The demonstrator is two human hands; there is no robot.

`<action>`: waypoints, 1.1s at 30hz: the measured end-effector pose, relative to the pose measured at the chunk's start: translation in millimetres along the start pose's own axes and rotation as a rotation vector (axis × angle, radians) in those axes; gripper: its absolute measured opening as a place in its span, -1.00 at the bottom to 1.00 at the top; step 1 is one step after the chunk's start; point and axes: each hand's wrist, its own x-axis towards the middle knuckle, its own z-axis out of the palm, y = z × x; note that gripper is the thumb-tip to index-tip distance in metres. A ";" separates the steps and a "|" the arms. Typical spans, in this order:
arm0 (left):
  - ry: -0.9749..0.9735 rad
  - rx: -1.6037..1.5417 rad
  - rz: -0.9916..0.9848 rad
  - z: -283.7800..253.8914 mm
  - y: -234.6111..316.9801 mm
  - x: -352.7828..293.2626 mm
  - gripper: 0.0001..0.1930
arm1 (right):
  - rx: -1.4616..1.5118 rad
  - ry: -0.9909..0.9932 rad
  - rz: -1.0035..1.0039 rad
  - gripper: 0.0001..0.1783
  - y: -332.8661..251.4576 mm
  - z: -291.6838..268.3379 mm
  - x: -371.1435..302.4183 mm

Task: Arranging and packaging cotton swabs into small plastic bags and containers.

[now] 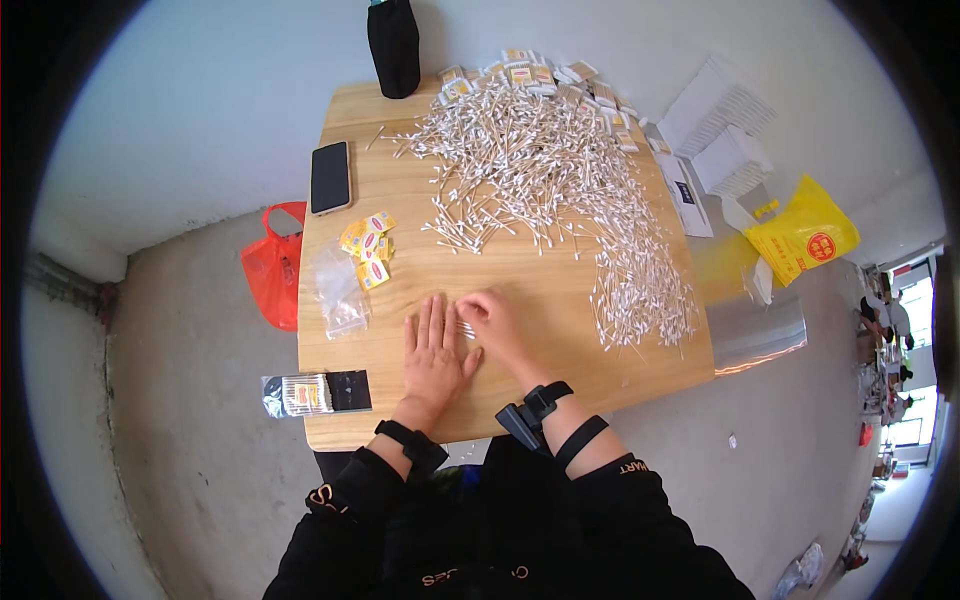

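Note:
My left hand (437,352) lies flat on the wooden table, palm down, its fingers stretched out toward the far side. Right beside its fingers, a few cotton swabs (466,329) lie in a small row between my two hands. My right hand (492,322) bends over the far end of that row with its fingers curled closed; whatever they pinch is hidden. Beyond both hands spreads a big loose heap of cotton swabs (530,150), white-tipped with pale sticks, trailing down along the table's right side.
Packed swab bundles (520,75) line the far edge. On the left are a phone (331,178), yellow labels (372,250), a clear plastic bag (342,298) and a packed swab pouch (308,394). A black bottle sleeve (394,50) stands behind; red (272,265) and yellow bags (800,235) flank the table (545,375).

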 end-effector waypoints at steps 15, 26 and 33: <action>-0.102 0.004 -0.008 -9.7 25.4 -23.8 -0.26 | -0.319 0.188 0.004 -0.82 3.8 -2.3 76.2; -0.049 0.016 -0.029 -6.3 18.7 -26.0 -0.23 | -0.125 0.054 0.069 -0.67 -9.1 -55.8 -45.0; -0.156 0.136 0.015 -7.4 20.8 -27.3 -0.28 | -0.185 -0.103 -0.137 -0.84 0.1 -50.4 -35.8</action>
